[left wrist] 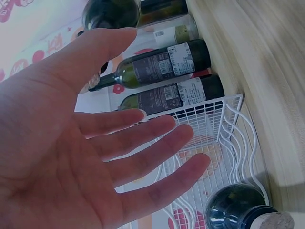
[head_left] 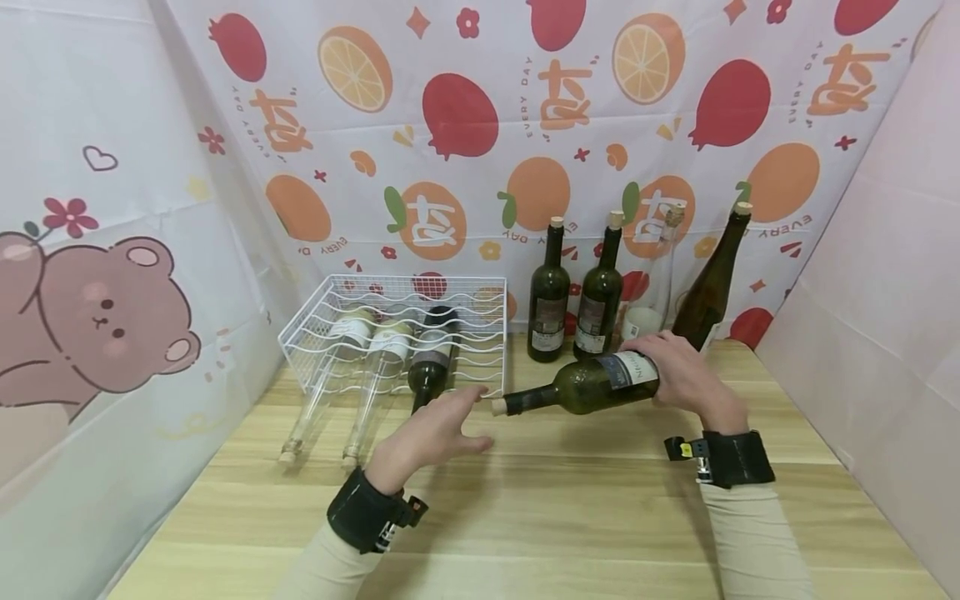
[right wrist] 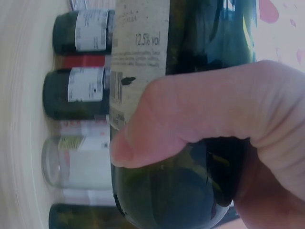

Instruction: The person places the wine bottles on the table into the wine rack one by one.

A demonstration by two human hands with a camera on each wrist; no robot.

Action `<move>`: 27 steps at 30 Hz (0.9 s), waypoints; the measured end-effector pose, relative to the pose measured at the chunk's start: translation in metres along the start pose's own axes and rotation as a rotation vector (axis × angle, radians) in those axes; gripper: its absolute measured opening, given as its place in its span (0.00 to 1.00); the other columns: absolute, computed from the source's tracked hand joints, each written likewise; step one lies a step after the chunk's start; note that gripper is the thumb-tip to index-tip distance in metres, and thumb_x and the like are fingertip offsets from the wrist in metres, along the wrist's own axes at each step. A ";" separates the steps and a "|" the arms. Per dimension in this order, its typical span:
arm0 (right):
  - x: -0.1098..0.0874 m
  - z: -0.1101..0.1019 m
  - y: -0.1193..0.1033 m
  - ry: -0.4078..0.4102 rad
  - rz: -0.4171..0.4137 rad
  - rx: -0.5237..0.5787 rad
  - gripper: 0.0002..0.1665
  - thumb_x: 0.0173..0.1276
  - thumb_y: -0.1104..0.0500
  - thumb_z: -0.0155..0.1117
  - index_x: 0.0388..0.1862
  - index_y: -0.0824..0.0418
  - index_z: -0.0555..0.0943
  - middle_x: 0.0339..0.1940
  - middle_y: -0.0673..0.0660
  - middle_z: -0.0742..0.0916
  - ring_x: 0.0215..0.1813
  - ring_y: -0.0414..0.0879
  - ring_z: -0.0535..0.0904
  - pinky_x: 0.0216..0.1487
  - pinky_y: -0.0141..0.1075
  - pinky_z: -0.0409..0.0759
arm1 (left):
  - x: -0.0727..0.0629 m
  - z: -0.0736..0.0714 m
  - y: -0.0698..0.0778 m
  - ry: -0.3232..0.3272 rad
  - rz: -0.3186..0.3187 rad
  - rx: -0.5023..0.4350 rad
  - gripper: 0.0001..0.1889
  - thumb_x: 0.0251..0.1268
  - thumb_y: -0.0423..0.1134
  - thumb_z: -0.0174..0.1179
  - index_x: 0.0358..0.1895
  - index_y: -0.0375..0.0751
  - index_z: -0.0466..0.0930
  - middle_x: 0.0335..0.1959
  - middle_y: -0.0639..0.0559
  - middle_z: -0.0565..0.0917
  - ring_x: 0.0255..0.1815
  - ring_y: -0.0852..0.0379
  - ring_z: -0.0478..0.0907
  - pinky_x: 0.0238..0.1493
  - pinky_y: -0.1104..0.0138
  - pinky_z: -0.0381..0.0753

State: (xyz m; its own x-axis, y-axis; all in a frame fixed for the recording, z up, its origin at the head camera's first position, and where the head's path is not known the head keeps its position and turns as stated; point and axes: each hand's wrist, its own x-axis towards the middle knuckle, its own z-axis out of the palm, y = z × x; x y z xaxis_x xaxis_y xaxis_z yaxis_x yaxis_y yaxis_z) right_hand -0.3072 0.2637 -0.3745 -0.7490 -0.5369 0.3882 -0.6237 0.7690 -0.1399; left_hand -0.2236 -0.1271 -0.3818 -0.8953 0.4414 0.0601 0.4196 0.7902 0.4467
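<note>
My right hand (head_left: 678, 371) grips a dark green wine bottle (head_left: 592, 385) near its base and holds it nearly level above the table. The bottle's corked neck points left, with the cork (head_left: 499, 407) close to my left fingertips. In the right wrist view the thumb (right wrist: 162, 124) lies across the label of this bottle (right wrist: 143, 38). My left hand (head_left: 438, 433) is spread with straight fingers and holds nothing; it hovers in front of the white wire rack (head_left: 504, 333). In that rack lie two clear bottles (head_left: 365, 404) and one dark bottle (head_left: 431, 371), necks toward me.
Behind the held bottle stand two dark green bottles (head_left: 550, 312) (head_left: 598, 304), a clear bottle (head_left: 660, 275) and a tall brown-green bottle (head_left: 712, 283), all corked. A fruit-print curtain (head_left: 480, 192) hangs behind the wooden table (head_left: 555, 533), with white fabric at both sides.
</note>
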 end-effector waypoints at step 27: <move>0.015 0.025 -0.047 -0.282 -0.127 0.212 0.47 0.32 0.62 0.86 0.58 0.45 0.81 0.51 0.49 0.87 0.51 0.46 0.78 0.50 0.43 0.77 | 0.004 0.028 0.011 0.098 0.157 0.322 0.21 0.57 0.55 0.75 0.38 0.43 0.80 0.31 0.50 0.86 0.31 0.51 0.84 0.28 0.58 0.79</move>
State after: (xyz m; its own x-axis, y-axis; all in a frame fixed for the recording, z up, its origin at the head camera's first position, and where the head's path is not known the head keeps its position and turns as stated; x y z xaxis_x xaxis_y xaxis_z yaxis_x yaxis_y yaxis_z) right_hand -0.2947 0.2109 -0.3849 -0.6764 -0.7207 0.1523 -0.7259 0.6171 -0.3037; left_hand -0.2186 -0.1047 -0.4015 -0.8197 0.5376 0.1979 0.5648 0.8160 0.1226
